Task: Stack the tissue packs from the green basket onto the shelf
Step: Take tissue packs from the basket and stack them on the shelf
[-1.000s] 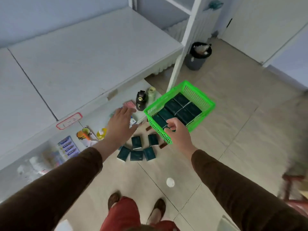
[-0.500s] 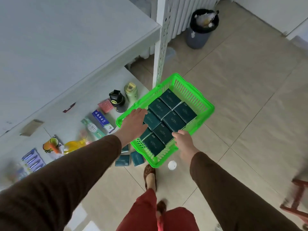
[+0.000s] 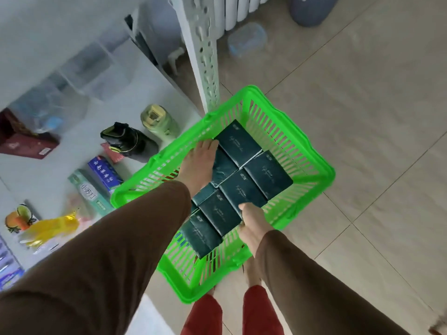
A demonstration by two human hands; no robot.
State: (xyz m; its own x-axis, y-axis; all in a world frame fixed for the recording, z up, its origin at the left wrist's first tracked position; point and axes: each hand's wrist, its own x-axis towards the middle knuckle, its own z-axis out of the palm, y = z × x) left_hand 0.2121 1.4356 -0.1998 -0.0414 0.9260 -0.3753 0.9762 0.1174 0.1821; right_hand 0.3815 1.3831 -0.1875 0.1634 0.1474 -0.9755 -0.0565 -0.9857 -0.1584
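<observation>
basket [image 3: 314, 151] now nearer | left hand [image 3: 198, 165] flat on packs [image 3: 242, 187] | right hand [image 3: 254, 221] grips rim

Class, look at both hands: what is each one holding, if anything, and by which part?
The right hand grips the green basket by its near rim. The left hand lies flat on the tissue packs, gripping nothing.

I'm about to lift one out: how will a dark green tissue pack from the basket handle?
The tissue pack looks film-wrapped and faintly glossy, so probably a bit slippery. Being tissue, likely light and squashy rather than stiff. Its flat rectangular shape shouldn't roll, and should stack steadily.
</observation>
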